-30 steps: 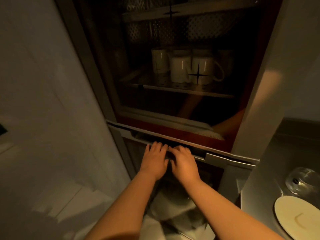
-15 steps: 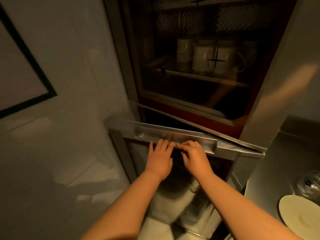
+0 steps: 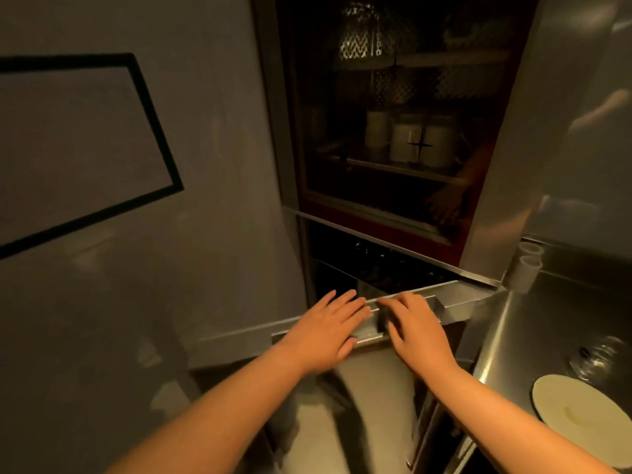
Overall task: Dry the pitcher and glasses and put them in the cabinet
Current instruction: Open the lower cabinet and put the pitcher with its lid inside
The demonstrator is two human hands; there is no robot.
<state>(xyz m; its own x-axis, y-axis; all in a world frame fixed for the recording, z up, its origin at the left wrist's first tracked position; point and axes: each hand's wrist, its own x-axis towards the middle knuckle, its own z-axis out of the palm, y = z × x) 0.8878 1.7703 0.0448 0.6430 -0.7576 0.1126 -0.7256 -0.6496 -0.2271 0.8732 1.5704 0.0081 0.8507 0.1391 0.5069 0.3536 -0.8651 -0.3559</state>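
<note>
Nearest, at lower right, a pale plate [image 3: 581, 422] on the steel counter [image 3: 547, 319], with a clear glass [image 3: 596, 357] lying just beyond it. Then left hand [image 3: 328, 331] and right hand [image 3: 415, 331], side by side, fingers straight and flat on the metal door handle [image 3: 372, 323], gripping nothing. Farthest, white mugs [image 3: 407, 138] on a dark cabinet [image 3: 386, 107] shelf; pitcher not discernible.

Bare forearms, no sleeves — left grip [image 3: 326, 331], right grip [image 3: 415, 331] ungloved
</note>
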